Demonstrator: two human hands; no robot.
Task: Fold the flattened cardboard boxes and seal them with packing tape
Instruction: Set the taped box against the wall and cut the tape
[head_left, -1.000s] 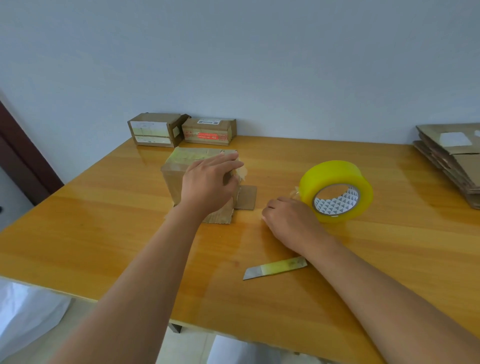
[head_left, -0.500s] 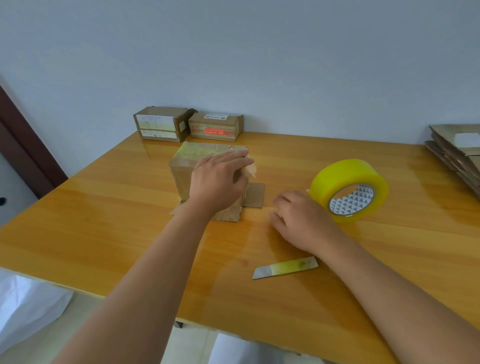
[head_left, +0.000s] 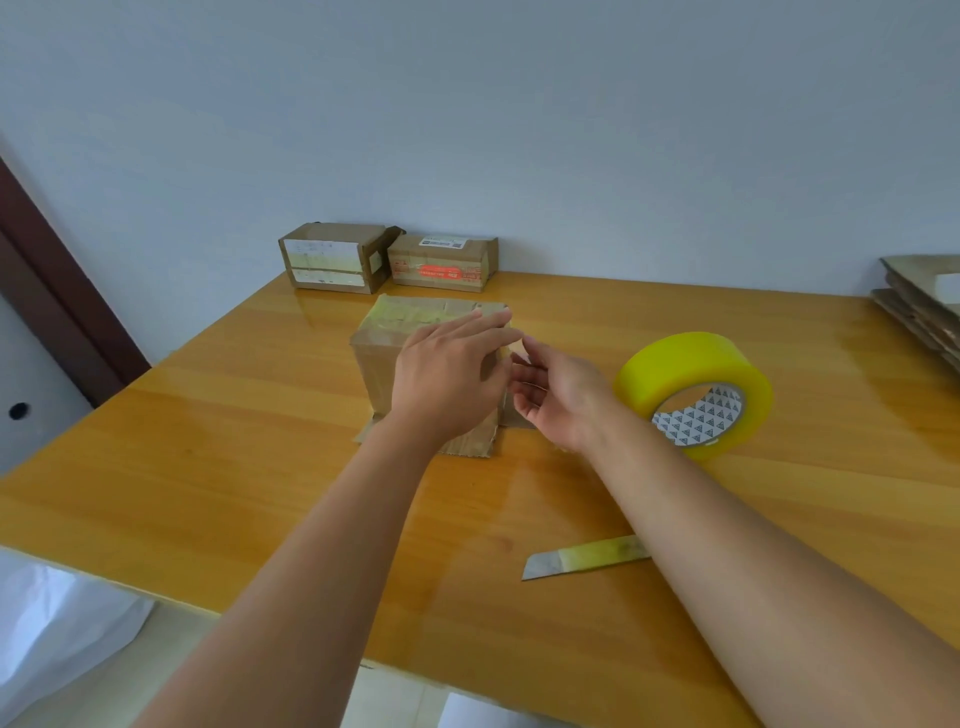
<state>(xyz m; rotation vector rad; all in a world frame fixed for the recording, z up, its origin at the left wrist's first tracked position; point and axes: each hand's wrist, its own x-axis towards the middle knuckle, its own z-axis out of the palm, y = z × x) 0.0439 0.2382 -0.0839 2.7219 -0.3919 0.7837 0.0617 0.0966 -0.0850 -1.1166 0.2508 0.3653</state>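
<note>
A small brown cardboard box with yellowish tape across its top stands mid-table, its bottom flaps splayed on the wood. My left hand lies over its near right corner with fingers straight, pointing right. My right hand hovers just right of the box, palm turned toward it, fingers loosely spread and holding nothing. A big yellow tape roll stands on edge to the right. A cutter blade with a yellowed wrap lies near the front of the table.
Two sealed cardboard boxes sit against the wall at the back. A stack of flattened cardboard lies at the far right edge. The wooden table ends close to me, with white material below left.
My right hand lifted off the table beside the tape roll and moved left and up to the box's right side. My left hand stayed on the box, fingers straighter.
</note>
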